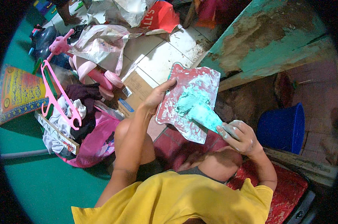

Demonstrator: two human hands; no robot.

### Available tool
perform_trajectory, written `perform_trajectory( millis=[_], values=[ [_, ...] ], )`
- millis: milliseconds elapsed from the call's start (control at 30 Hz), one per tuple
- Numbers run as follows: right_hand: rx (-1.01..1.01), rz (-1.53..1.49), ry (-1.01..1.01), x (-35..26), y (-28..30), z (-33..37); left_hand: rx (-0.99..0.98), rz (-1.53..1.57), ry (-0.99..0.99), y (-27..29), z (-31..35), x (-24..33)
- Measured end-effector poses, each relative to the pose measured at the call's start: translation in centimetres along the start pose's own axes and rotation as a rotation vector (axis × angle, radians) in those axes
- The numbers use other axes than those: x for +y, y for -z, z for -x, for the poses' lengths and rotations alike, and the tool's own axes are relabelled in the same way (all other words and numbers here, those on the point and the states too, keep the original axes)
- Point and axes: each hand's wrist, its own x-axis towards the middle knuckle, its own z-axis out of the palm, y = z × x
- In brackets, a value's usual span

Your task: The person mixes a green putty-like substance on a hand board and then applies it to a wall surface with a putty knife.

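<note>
My left hand grips the left edge of a flat reddish sheet, thumb on top, holding it out in front of my knees. White smears cover much of its face, and a mound of turquoise paste lies near the middle. In my right hand is a putty knife, its blade coated with the same paste and resting against the mound. The knife's handle is mostly hidden by my fingers, which are smudged with pale paste.
A pink basket of clothes with a pink hanger stands left. Flattened cardboard, a pink toy and plastic bags lie ahead on tiles. At right are a worn turquoise panel and a blue bucket.
</note>
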Motion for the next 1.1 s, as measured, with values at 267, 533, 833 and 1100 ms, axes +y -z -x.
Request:
perform_trajectory(
  millis=[267, 533, 833, 1100],
  values=[
    [0.445, -0.226, -0.747, 0.7, 2.4, -0.4, -0.133, -0.064, 0.035, -1.1, 1.3, -0.8],
    [0.269, -0.583, -0.969, 4.6, 0.7, 1.3, -0.175, -0.150, -0.122, -0.5, 0.7, -2.3],
    [0.244, -1.115, -1.055, 2.8, -5.8, 1.7, -0.054, -0.139, -0.029, -1.7, -0.1, -3.2],
    [0.379, -1.333, -1.077, 3.3, -6.2, 0.5, -0.080, -0.081, 0.003, -0.3, -1.2, -3.9]
  ],
)
